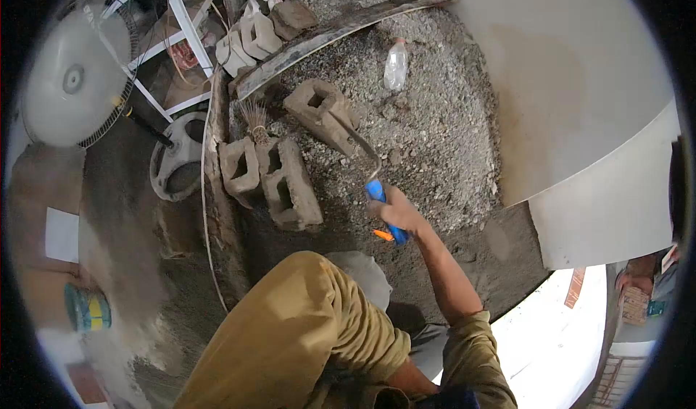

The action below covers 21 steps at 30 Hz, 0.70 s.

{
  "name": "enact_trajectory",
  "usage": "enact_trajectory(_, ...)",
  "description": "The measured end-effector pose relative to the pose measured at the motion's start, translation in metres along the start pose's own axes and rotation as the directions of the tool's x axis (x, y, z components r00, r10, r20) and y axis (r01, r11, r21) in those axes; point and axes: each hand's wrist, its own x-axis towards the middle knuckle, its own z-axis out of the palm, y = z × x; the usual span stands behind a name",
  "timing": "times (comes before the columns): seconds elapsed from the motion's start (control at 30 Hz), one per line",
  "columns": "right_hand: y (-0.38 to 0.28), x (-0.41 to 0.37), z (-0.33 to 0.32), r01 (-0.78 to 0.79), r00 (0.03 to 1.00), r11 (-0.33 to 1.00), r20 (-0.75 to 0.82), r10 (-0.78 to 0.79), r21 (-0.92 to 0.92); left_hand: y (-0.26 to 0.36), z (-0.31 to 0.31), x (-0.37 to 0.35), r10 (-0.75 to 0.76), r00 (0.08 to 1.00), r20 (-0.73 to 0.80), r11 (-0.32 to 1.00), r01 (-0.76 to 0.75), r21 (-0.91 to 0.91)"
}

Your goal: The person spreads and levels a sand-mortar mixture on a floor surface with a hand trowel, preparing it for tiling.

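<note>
My right hand (397, 212) is closed round the blue handle of a trowel (375, 189). Its bent metal neck reaches up and left, and the grey blade overlaps a hollow concrete block (317, 105) lying on the gravel. Just left of the handle shows a small orange piece (383, 235). Two more hollow blocks, a small one (239, 166) and a longer one (292, 192), lie further left, with a bundle of thin bristles (254, 115) behind them. My left hand is out of sight; only part of that forearm (412, 380) shows beside my bent knee.
A gravel heap (449, 119) fills the corner, with a clear plastic bottle (396, 67) lying on it. A long board (341, 28) crosses its back; another plank (217, 192) edges its left. Left of that stands a fan (72, 79). A pale wall (573, 83) bounds the right.
</note>
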Motion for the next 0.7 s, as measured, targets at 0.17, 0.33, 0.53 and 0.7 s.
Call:
enact_trajectory(0.17,-0.059,0.007,-0.035,-0.027,1.000,0.965,0.014,0.024,0.259,0.026,0.003,0.006,0.035,0.999,0.013,0.999,-0.035,-0.013)
enact_trajectory(0.33,-0.056,0.020,-0.055,-0.128,0.992,0.961,0.020,0.127,0.245,0.034,-0.001,0.003,0.021,1.000,0.004,0.996,-0.021,-0.081)
enact_trajectory(0.53,-0.047,0.048,-0.075,-0.200,0.970,0.929,0.196,0.144,0.310,0.056,-0.006,0.004,-0.001,1.000,0.015,0.990,0.003,-0.143)
enact_trajectory(0.7,-0.054,0.093,-0.074,-0.132,0.982,0.973,0.161,0.102,0.188,0.056,-0.008,-0.003,-0.107,0.994,0.019,0.981,0.108,-0.160)
